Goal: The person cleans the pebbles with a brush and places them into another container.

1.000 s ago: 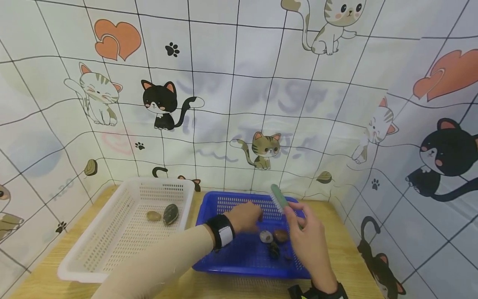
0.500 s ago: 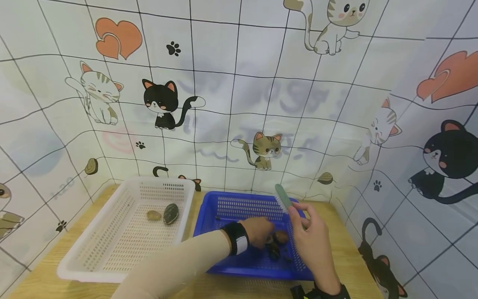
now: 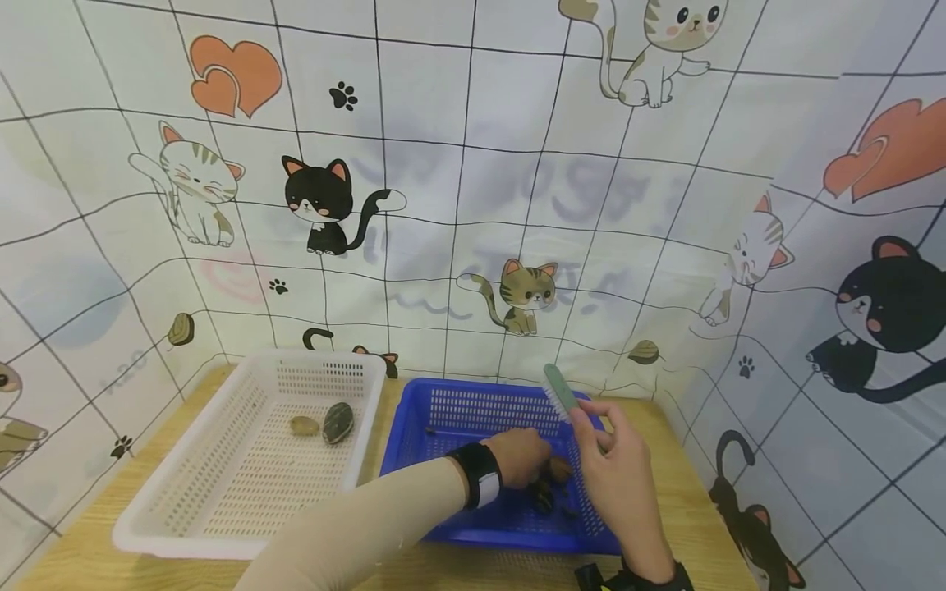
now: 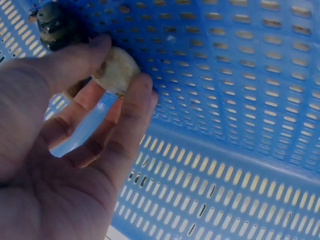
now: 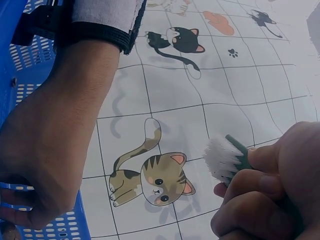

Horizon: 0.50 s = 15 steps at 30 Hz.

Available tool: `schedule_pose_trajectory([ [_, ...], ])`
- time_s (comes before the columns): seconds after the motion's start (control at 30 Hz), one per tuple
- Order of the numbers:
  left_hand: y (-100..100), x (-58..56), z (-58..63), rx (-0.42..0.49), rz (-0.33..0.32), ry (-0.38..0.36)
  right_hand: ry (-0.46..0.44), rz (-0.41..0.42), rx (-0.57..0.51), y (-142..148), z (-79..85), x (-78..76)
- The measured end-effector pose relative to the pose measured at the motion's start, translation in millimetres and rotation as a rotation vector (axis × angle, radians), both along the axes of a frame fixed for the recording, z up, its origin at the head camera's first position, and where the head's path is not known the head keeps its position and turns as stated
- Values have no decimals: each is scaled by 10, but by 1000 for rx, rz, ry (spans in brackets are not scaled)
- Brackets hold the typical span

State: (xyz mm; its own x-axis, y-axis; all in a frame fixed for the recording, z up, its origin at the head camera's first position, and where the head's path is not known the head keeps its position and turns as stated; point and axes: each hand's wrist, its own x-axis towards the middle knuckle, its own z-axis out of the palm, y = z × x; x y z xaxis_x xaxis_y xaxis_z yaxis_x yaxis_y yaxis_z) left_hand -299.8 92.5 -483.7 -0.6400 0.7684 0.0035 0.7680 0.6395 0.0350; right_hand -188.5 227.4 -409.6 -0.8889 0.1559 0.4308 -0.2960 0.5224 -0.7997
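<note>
Reaching down into the blue basket, my left hand has its thumb and fingers around a pale, roundish stone. A dark striped stone lies just beyond the thumb in the left wrist view. In the head view, a brown stone and the dark stone sit beside this hand; the pale one is hidden behind it. My right hand grips a green brush with white bristles, raised over the basket's right side. In the right wrist view the bristles point away from the fingers.
A white basket stands on the wooden table to the left, holding a small tan stone and a larger dark striped stone. Behind both baskets hangs a cat-patterned sheet. Small bits lie in the blue basket.
My left hand has moved right and down within the blue basket onto the pale stone, covering it. My right hand and the brush shifted slightly right, then stayed still.
</note>
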Motion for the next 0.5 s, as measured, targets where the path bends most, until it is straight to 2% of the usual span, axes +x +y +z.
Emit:
schedule_pose_trajectory([
  [0.2, 9, -11, -14, 6, 2, -26, -8, -3, -5, -1, 5, 4],
  [0.3, -2, -42, -19, 19, -21, -43, -19, -13, -8, 7, 16, 11],
  [0.4, -48, -81, 12, 55, -41, -70, -22, -24, -6, 20, 29, 17],
  [0.5, -127, -125, 101, 102, -46, -84, -24, -29, -1, 31, 39, 15],
])
